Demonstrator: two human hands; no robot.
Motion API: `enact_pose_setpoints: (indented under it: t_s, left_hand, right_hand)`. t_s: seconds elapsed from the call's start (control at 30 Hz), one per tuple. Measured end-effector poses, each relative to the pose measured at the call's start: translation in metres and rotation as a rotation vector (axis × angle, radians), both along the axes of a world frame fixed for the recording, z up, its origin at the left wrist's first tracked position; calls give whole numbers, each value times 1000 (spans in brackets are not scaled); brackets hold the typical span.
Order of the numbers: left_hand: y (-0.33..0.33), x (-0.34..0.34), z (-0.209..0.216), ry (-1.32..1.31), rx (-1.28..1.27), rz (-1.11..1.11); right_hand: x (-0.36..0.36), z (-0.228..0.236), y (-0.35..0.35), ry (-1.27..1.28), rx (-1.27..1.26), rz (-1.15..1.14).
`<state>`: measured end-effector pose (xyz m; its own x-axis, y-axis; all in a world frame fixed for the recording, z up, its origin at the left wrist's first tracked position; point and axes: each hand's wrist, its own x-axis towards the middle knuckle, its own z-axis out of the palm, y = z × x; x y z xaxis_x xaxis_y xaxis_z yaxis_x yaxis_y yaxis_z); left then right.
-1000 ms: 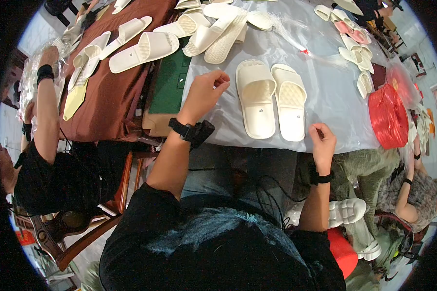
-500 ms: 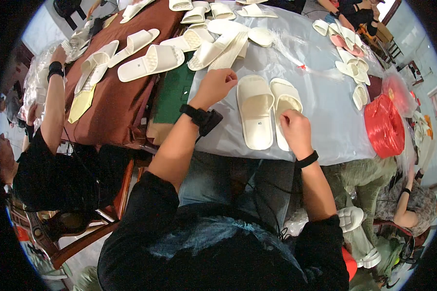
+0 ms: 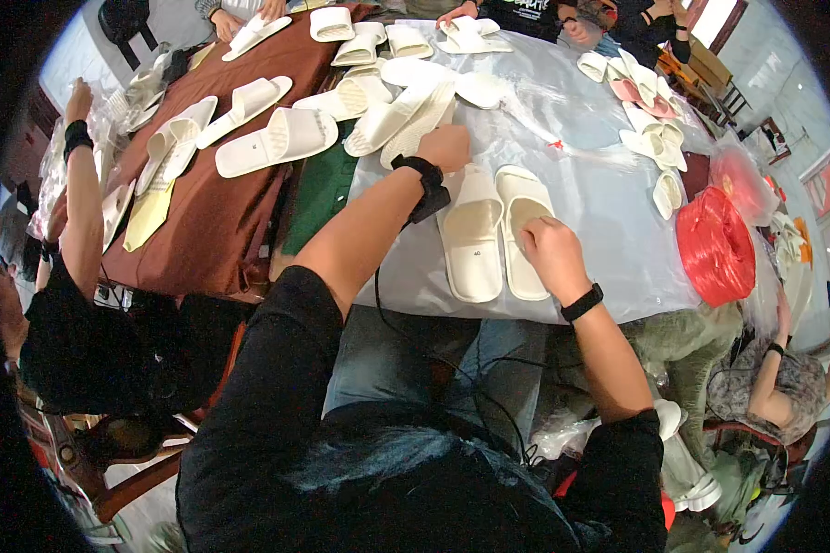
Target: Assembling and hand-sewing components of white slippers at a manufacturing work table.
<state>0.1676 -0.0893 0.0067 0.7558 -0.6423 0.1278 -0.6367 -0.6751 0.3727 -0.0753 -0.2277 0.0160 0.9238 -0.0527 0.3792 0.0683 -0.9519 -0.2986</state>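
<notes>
Fingers of the right hand (image 3: 551,256) curl loosely and press down on the right slipper (image 3: 523,230), holding nothing. At ten o'clock from it, the left hand (image 3: 445,147) rests half-closed on the toe end of the left slipper (image 3: 471,235). Both cream slippers lie side by side, touching, on the plastic-covered table (image 3: 609,230).
</notes>
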Motion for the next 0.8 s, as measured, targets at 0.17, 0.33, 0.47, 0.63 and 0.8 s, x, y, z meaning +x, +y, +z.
enact_pose_setpoints:
  t_s: [0.17,0.33,0.47,0.63,0.8]
  left_hand:
    - [-13,-13,-2,-61,85,44]
    - [-17,2,-9,0,58,26]
    - [-6,19,-32,-40,-90,43]
    - [-13,3,-25,24,-140,-98]
    - [-4,-3,-14,-2,-207,-113]
  right_hand:
    - [0,2,-4,13,-23,6]
    - [1,-8,-4,43,-4,22]
    - [9,-8,6,46,3,70]
    - [2,-10,-5,88,-96,17]
    - [2,-12,-3,49,-105,37]
